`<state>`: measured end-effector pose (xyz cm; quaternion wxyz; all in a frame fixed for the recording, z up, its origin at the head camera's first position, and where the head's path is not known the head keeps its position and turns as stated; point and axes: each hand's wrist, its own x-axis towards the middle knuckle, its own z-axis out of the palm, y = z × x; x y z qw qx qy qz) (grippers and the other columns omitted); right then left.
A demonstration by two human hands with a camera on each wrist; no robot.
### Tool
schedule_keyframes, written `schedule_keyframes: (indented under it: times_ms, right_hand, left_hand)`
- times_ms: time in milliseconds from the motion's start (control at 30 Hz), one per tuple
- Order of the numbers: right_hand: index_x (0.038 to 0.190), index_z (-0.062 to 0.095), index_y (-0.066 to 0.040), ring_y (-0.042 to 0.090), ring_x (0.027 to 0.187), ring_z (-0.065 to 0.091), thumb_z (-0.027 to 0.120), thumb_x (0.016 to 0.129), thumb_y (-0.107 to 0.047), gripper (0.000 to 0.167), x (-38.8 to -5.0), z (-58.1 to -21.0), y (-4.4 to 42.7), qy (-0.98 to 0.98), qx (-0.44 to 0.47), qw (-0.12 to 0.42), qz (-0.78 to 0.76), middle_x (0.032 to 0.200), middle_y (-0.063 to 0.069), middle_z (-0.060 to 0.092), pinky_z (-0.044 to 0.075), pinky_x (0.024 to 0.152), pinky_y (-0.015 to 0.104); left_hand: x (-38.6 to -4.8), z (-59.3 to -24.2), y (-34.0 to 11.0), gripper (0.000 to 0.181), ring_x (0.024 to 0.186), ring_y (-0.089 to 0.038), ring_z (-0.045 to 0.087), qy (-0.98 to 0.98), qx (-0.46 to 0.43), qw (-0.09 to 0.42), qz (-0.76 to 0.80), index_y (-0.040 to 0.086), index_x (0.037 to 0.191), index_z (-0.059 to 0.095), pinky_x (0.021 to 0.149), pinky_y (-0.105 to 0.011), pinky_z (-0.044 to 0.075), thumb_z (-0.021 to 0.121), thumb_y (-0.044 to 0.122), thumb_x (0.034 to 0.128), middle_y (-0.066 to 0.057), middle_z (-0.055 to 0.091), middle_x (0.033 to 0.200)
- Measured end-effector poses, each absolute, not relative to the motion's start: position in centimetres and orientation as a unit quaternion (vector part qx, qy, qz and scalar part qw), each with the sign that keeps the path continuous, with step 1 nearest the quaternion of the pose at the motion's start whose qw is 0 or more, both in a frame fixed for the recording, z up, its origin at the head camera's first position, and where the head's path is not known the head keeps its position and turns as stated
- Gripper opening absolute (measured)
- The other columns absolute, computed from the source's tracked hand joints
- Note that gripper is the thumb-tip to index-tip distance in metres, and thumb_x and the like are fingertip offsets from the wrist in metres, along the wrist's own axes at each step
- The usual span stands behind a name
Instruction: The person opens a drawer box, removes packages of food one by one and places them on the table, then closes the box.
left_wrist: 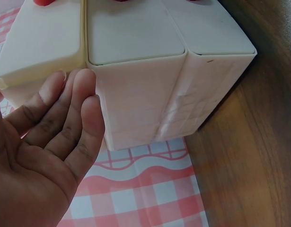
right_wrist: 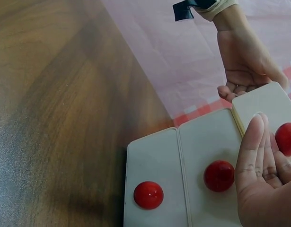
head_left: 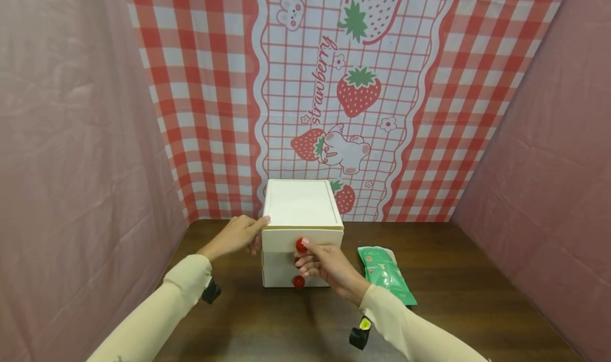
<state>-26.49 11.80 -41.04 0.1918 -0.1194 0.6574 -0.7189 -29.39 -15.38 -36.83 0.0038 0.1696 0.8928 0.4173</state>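
Observation:
A small white cabinet (head_left: 302,203) with three stacked drawers stands on the table, each with a round red knob. The top drawer (head_left: 281,240) sits slightly forward, with a yellowish strip along its upper edge. My right hand (head_left: 334,271) pinches the top knob (right_wrist: 286,138) between thumb and fingers. Below it, the middle knob (right_wrist: 219,176) and bottom knob (head_left: 298,282) are untouched. At the cabinet's left, my left hand (head_left: 234,236) rests its thumb on the top front corner. Its other fingers (left_wrist: 83,118) lie loosely extended by the side wall.
To the cabinet's right lies a green and white soft packet (head_left: 385,274) on the brown wooden table (head_left: 458,288). A checked strawberry-print cloth (head_left: 215,113) hangs behind, and pink cloth (head_left: 539,166) closes off both sides.

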Motion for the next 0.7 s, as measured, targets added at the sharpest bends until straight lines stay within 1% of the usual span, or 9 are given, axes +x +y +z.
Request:
schedule_keyframes:
  times_ms: [167, 333, 533, 567, 700]
  right_hand:
    - [0.116, 0.068, 0.013, 0.015, 0.077, 0.069, 0.063, 0.098, -0.055, 0.07, -26.48, -40.92, 11.76, 0.659, -0.118, 0.192, -0.718, 0.093, 0.011, 0.074, 0.059, 0.081, 0.033]
    - [0.116, 0.068, 0.013, 0.015, 0.078, 0.069, 0.063, 0.098, -0.055, 0.07, -26.5, -40.95, 11.75, 0.658, -0.116, 0.194, -0.718, 0.094, 0.011, 0.074, 0.059, 0.082, 0.033]
    - [0.117, 0.067, 0.014, 0.014, 0.078, 0.069, 0.064, 0.098, -0.055, 0.071, -26.66, -40.97, 11.71, 0.656, -0.117, 0.192, -0.72, 0.093, 0.01, 0.074, 0.059, 0.082, 0.033]
    - [0.117, 0.067, 0.014, 0.014, 0.078, 0.069, 0.064, 0.098, -0.055, 0.071, -26.69, -40.97, 11.69, 0.656, -0.117, 0.192, -0.721, 0.093, 0.01, 0.074, 0.059, 0.081, 0.032]
    - [0.118, 0.066, 0.015, 0.014, 0.078, 0.069, 0.064, 0.099, -0.054, 0.071, -26.79, -40.97, 11.65, 0.655, -0.117, 0.191, -0.722, 0.093, 0.01, 0.074, 0.059, 0.079, 0.031]
  left_hand:
    - [-29.45, -36.91, -15.36, 0.071, 0.059, -0.028, 0.069, 0.893, 0.17, 0.003, 0.416, 0.004, 0.067, 0.069, 0.055, -0.033, 0.056, 0.044, 0.058, 0.106, -0.007, 0.068, 0.064]
    - [-29.34, -36.96, -15.28, 0.07, 0.059, -0.026, 0.069, 0.894, 0.169, 0.003, 0.416, 0.005, 0.067, 0.069, 0.055, -0.032, 0.056, 0.045, 0.057, 0.1063, -0.006, 0.068, 0.063]
    - [-29.16, -36.71, -15.21, 0.068, 0.065, -0.036, 0.071, 0.893, 0.17, 0.004, 0.416, 0.004, 0.068, 0.069, 0.055, -0.032, 0.056, 0.045, 0.054, 0.1071, -0.007, 0.067, 0.064]
    - [-29.17, -36.7, -15.22, 0.068, 0.065, -0.037, 0.071, 0.893, 0.17, 0.004, 0.416, 0.004, 0.068, 0.069, 0.055, -0.032, 0.056, 0.045, 0.054, 0.1072, -0.007, 0.067, 0.063]
    - [-29.3, -36.79, -15.25, 0.069, 0.062, -0.031, 0.07, 0.894, 0.169, 0.004, 0.415, 0.004, 0.068, 0.069, 0.055, -0.032, 0.055, 0.045, 0.055, 0.1068, -0.006, 0.067, 0.063]
